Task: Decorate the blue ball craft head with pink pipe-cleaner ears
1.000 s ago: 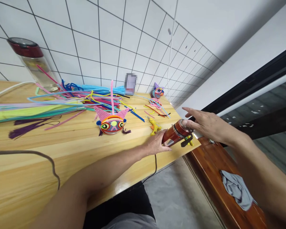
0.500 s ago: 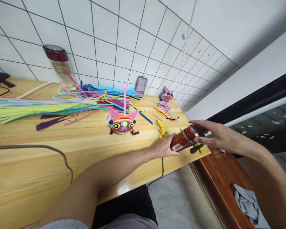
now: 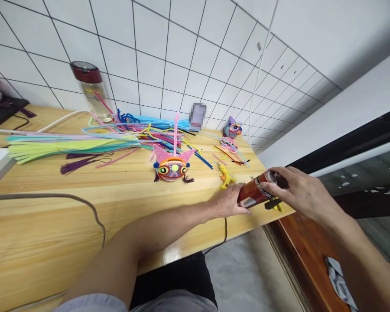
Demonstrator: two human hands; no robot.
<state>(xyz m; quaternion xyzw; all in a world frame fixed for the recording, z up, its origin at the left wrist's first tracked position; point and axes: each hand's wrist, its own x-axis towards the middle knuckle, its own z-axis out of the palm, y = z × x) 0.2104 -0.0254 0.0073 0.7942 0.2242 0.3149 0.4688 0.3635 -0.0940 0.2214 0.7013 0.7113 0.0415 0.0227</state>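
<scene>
A reddish-brown thermos flask (image 3: 254,192) is tilted over the right end of the wooden table. My left hand (image 3: 227,202) wraps round its lower body. At the other end, my right hand (image 3: 299,187) grips the top, thumb on the near side and fingers over the far side; my hand partly hides the lid. Just beyond my left hand lies a yellow hot glue gun (image 3: 226,177). A yellow-handled tool (image 3: 278,206) with a dark part shows under the flask. Left of my hands sits a pink-eared animal-face ornament (image 3: 171,168) with dark tassels.
Bundles of coloured pipe cleaners (image 3: 74,145) lie along the wall, beside a glass bottle with a dark red lid (image 3: 91,89). A second small ornament (image 3: 232,128) stands at the back right. Cables cross the table (image 3: 143,195). A grey cloth (image 3: 339,281) rests on the brown bench.
My right hand's fingers have curled more closely round the flask's top. My left hand keeps its grip on the body. The whole view has shifted slightly left.
</scene>
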